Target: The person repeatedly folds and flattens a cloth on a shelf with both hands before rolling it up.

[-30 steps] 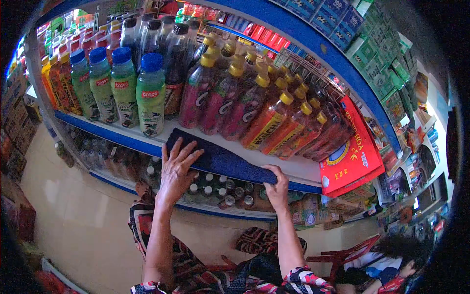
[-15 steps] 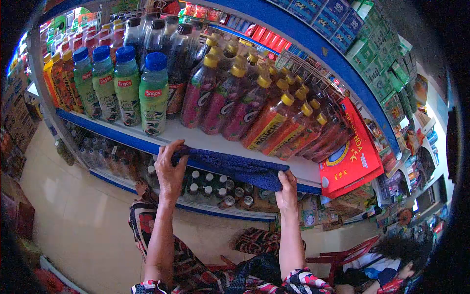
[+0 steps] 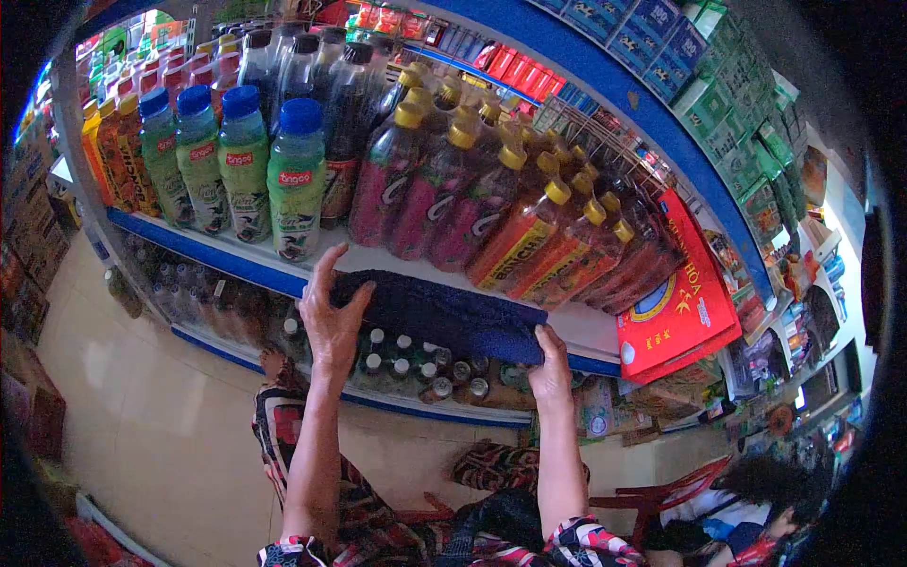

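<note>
A dark blue cloth (image 3: 439, 314) is stretched between my two hands, in front of the shelf's front edge. My left hand (image 3: 333, 317) has its left end, with the index finger raised and the thumb apart from it; the other fingers are partly hidden. At the right end, my right hand (image 3: 550, 367) pinches the cloth, thumb uppermost. Just behind the cloth, drink bottles with purple labels (image 3: 392, 194) and bottles with orange-yellow labels (image 3: 518, 248) stand on the white shelf (image 3: 378, 262). A green bottle with a blue cap (image 3: 297, 189) stands near my left hand.
A red bag or packet (image 3: 680, 298) leans at the shelf's right end. Capped bottles (image 3: 402, 354) fill the lower shelf. Blue and green cartons (image 3: 652, 38) sit on the upper shelf. A person (image 3: 756, 501) is at lower right by a red chair (image 3: 671, 491).
The cloth has spread from a bunched strip into a wider, flatter piece. My left hand's index finger and thumb have moved farther apart. My right hand has shifted slightly downward.
</note>
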`<state>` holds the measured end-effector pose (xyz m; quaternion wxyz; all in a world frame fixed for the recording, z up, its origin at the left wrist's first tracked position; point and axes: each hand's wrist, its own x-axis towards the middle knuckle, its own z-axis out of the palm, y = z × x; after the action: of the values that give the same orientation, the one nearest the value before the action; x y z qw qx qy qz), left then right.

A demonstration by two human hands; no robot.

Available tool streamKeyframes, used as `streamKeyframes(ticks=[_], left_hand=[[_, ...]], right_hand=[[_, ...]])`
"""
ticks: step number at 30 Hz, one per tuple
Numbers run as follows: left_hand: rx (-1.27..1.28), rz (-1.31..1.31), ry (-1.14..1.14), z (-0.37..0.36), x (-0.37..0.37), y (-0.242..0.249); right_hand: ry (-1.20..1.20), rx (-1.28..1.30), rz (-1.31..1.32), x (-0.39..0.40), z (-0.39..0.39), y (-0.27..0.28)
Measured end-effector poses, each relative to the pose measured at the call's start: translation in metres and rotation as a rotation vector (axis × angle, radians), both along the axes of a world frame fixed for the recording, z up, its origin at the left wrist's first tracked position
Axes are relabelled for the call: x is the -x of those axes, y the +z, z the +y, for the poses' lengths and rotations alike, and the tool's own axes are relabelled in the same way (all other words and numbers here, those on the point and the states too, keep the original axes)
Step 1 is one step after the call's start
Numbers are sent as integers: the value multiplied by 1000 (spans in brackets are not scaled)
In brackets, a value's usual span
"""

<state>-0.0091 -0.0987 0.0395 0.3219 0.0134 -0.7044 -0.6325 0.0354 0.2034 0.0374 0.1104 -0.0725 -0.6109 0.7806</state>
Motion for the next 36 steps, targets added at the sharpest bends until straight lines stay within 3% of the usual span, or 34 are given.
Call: streamKeyframes(ticks=[2,8,17,20,23,26,29,31,34,35,36], left_hand=[[152,22,130,4,13,-14],[386,-9,187,14,19,-16],[479,28,186,14,25,-1],[474,111,355,18,22,1],[351,144,279,24,12,4],[277,30,-169,32,13,-21],[582,79,-195,39,9,-22],[623,139,-124,41,11,-21],[640,188,-79,43,14,-26],[640,198,-73,43,15,-27],[644,200,-66,43,16,-27]], right_hand=[[-37,-13,-32,5,5,-9],[-88,-50,-64,9,1,-9],[-91,-200,-65,0,-1,0],[-112,-227,-35,0,-1,0],[-152,-275,83,5,0,-14],[-200,-350,131,11,6,-25],[-235,-468,68,8,6,-22],[-216,-619,-25,0,-4,-1],[-174,-925,135,-5,-6,-2],[-158,-991,-19,-11,-5,1],[-174,-1051,29,-13,-6,1]])
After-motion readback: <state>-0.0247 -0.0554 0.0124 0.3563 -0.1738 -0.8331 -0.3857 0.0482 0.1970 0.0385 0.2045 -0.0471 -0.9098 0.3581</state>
